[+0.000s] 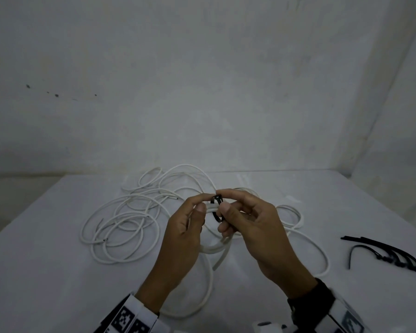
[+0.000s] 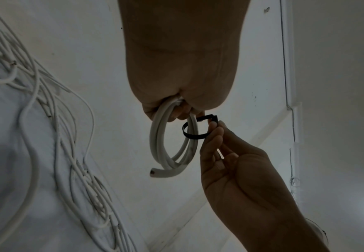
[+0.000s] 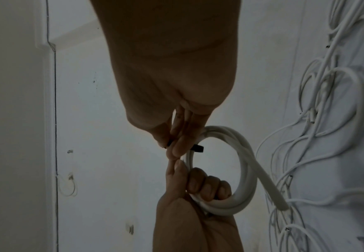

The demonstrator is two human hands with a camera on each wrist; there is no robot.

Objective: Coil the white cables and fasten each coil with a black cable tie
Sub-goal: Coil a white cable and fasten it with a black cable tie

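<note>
A small coil of white cable is held above the table. My left hand grips the coil, its fingers curled round the strands. A black cable tie is looped loosely around the coil's strands, forming a ring. My right hand pinches the tie at its head between thumb and fingers. One cut end of the coil sticks out free. Both hands meet at the top of the coil.
Several loose white cables lie tangled on the white table to the left and behind my hands; another loops to the right. Spare black cable ties lie at the right. Walls close the back and right side.
</note>
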